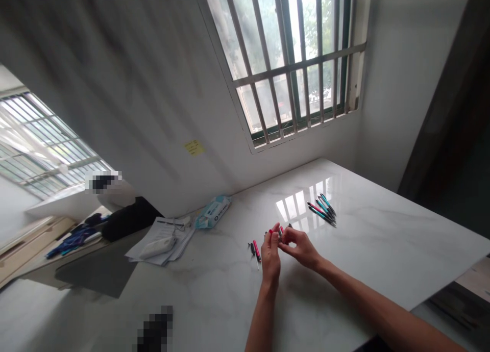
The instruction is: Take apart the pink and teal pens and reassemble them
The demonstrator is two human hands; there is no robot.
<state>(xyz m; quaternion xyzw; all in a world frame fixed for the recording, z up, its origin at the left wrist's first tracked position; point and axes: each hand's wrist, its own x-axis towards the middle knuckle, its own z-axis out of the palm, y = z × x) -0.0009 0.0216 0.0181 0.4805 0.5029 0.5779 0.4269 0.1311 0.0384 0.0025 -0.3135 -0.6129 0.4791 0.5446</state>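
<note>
Over the white marble-patterned table (363, 245), my two hands are close together, fingers nearly meeting. My left hand (271, 255) is closed, with a small red pen part (270, 231) showing at its fingertips. My right hand (302, 247) is curled in a pinch beside it; what lies between its thumb and forefinger is too small to make out. Dark and pink bits show just behind the fingers, mostly hidden. Left of my left hand lie a pink pen barrel (256, 251) and a black pen part (252, 249). Several teal, pink and black pens (322, 210) lie beyond my right hand.
A light-blue wipes packet (213, 212) lies near the wall, beside papers (153, 240) with a white packet (157, 247) on top. A barred window (294, 66) is above the table. Another person (115, 194), partly blurred out, is at the far left.
</note>
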